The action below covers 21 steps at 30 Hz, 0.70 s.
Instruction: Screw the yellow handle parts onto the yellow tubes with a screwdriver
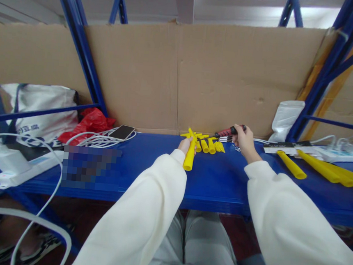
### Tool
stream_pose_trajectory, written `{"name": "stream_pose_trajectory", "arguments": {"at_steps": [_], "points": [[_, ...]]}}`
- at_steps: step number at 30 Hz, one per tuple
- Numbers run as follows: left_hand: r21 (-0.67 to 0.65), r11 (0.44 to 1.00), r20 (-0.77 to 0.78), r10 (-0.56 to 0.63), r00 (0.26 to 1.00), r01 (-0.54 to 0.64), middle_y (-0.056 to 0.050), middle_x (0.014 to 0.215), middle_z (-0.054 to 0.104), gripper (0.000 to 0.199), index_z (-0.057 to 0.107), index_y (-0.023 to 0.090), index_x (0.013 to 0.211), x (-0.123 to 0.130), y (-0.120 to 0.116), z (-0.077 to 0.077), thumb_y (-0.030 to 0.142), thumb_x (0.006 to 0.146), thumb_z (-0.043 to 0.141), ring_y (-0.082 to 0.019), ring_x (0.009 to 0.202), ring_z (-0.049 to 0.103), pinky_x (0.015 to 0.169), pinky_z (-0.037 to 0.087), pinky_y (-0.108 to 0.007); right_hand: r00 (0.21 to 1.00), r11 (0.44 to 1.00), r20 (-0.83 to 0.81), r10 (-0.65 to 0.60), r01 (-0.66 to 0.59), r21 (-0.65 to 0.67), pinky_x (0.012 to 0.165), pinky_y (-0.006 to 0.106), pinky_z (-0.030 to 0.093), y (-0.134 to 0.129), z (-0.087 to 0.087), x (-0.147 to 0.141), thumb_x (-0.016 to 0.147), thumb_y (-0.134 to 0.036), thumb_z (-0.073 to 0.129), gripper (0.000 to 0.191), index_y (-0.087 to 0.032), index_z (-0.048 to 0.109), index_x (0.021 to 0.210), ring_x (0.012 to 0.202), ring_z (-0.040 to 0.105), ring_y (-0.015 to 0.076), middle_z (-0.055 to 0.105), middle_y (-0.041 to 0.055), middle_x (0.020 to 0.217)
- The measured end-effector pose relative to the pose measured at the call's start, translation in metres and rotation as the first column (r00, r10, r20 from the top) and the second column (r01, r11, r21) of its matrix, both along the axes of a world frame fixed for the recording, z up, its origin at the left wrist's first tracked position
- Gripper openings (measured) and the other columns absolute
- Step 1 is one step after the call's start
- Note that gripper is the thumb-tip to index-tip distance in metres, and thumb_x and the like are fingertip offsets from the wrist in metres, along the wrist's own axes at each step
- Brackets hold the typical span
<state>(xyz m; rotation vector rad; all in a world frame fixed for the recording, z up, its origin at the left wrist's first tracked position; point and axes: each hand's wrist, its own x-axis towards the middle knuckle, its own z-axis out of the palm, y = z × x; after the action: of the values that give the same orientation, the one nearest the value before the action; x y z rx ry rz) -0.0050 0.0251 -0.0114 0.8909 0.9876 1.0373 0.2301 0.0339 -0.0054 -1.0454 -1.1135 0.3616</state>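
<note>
My left hand (185, 145) is closed around a yellow tapered tube (189, 158), its wide end toward me and a small cross-shaped part at its far end. In my right hand (243, 137) is a screwdriver (226, 132) with a red and black handle. Its dark shaft points left toward the far end of the tube; whether the tip touches it I cannot tell. Between my hands lie several small yellow plastic parts (211, 146). Small metal pieces (236, 147), too small to name, lie beside my right hand.
Several yellow tapered tubes (322, 166) lie at the right, near a white power strip (341, 155). A white pouch (285, 119) leans against the cardboard (230, 79). Left are a phone (122, 132), white cables, a red plastic bag (90, 125), a cloth bag (45, 108) and a charger (9, 160).
</note>
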Motion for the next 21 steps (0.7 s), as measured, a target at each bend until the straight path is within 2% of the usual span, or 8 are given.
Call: {"name": "stream_pose_trajectory", "arguments": {"at_steps": [4, 8, 11, 14, 17, 21], "points": [[-0.001, 1.000, -0.009, 0.000, 1.000, 0.000, 0.005, 0.046, 0.045, 0.027, 0.058, 0.015, 0.103, -0.0005, -0.0006, 0.0002, 0.031, 0.103, 0.036, -0.011, 0.030, 0.037, 0.034, 0.028, -0.021, 0.996, 0.996, 0.012, -0.084, 0.084, 0.017, 0.052, 0.031, 0.042, 0.0032, -0.0010, 0.0033, 0.076, -0.068, 0.066, 0.046, -0.024, 0.052, 0.079, 0.059, 0.052, 0.0168, 0.047, -0.0041, 0.057], [0.012, 1.000, 0.007, 0.014, 1.000, -0.014, 0.005, 0.046, 0.044, 0.028, 0.059, 0.015, 0.102, -0.0002, -0.0008, -0.0006, 0.032, 0.103, 0.037, -0.011, 0.030, 0.036, 0.034, 0.028, -0.021, 0.996, 0.998, -0.086, -0.020, 0.015, -0.058, 0.046, 0.030, 0.037, 0.0016, 0.0005, -0.0006, 0.078, -0.059, 0.067, 0.038, -0.024, 0.054, 0.084, 0.050, 0.046, 0.0149, 0.046, -0.0051, 0.057], [0.012, 1.000, 0.010, 0.016, 1.000, -0.016, 0.005, 0.046, 0.044, 0.028, 0.058, 0.015, 0.100, 0.0002, -0.0014, -0.0013, 0.032, 0.104, 0.036, -0.010, 0.030, 0.036, 0.034, 0.027, -0.021, 0.994, 0.998, -0.103, 0.023, -0.029, -0.058, 0.042, 0.030, 0.033, 0.0000, -0.0002, -0.0016, 0.076, -0.064, 0.068, 0.043, -0.025, 0.052, 0.081, 0.045, 0.042, 0.0139, 0.046, -0.0053, 0.053], [0.015, 0.999, 0.024, 0.033, 0.999, -0.033, 0.005, 0.046, 0.044, 0.027, 0.058, 0.016, 0.097, 0.0004, -0.0026, -0.0012, 0.032, 0.104, 0.037, -0.010, 0.030, 0.036, 0.034, 0.027, -0.020, 0.996, 0.997, -0.092, 0.004, -0.011, -0.076, 0.044, 0.031, 0.034, -0.0008, -0.0002, -0.0006, 0.074, -0.068, 0.070, 0.047, -0.024, 0.052, 0.078, 0.047, 0.043, 0.0145, 0.042, -0.0057, 0.050], [0.021, 0.999, 0.022, 0.038, 0.999, -0.039, 0.005, 0.045, 0.044, 0.025, 0.058, 0.015, 0.100, 0.0004, -0.0046, 0.0004, 0.031, 0.103, 0.038, -0.010, 0.031, 0.036, 0.033, 0.028, -0.020, 0.991, 0.992, -0.132, -0.004, -0.013, -0.128, 0.043, 0.030, 0.033, -0.0027, 0.0026, -0.0022, 0.074, -0.057, 0.072, 0.038, -0.025, 0.052, 0.078, 0.045, 0.041, 0.0144, 0.040, -0.0067, 0.049], [0.035, 0.999, -0.031, 0.024, 0.999, -0.023, 0.005, 0.044, 0.043, 0.027, 0.058, 0.015, 0.102, 0.0003, -0.0080, 0.0035, 0.029, 0.103, 0.035, -0.011, 0.031, 0.036, 0.034, 0.029, -0.020, 0.982, 0.990, -0.179, 0.056, -0.078, -0.115, 0.039, 0.030, 0.031, -0.0059, 0.0048, -0.0067, 0.076, -0.050, 0.070, 0.032, -0.025, 0.050, 0.080, 0.044, 0.042, 0.0144, 0.047, -0.0050, 0.052]]}}
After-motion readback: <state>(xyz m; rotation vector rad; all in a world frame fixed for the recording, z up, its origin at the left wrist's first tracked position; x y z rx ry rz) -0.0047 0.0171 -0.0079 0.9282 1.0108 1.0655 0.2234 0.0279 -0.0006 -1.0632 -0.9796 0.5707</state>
